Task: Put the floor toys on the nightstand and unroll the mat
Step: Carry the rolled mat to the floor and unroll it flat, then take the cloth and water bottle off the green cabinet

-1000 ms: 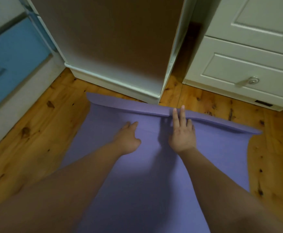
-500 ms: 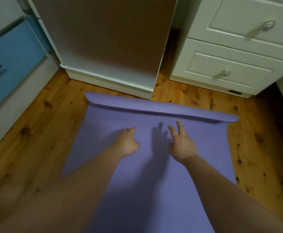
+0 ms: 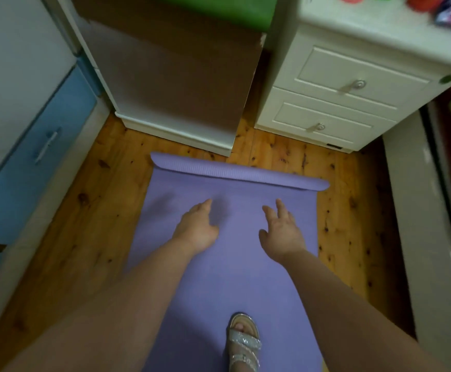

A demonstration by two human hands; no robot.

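The purple mat (image 3: 227, 264) lies flat on the wooden floor (image 3: 85, 224), running from the bottom of the view toward the furniture. Its far end (image 3: 240, 174) is curled into a low roll just short of the brown cabinet (image 3: 170, 84) and the white nightstand (image 3: 334, 98).

My left hand (image 3: 196, 228) is above the flat part of the mat, fingers loosely extended, gripping nothing. My right hand (image 3: 282, 230) is beside it, fingers spread wide, also empty. Both hands are near the rolled end but apart from it; whether the palms touch the mat surface I cannot tell.

My foot in a sparkly sandal (image 3: 243, 342) stands on the mat near the bottom edge.

Colourful toys (image 3: 444, 8) sit on the nightstand top at the upper right, blurred and partly cut off. A blue drawer front (image 3: 34, 157) is at the left.
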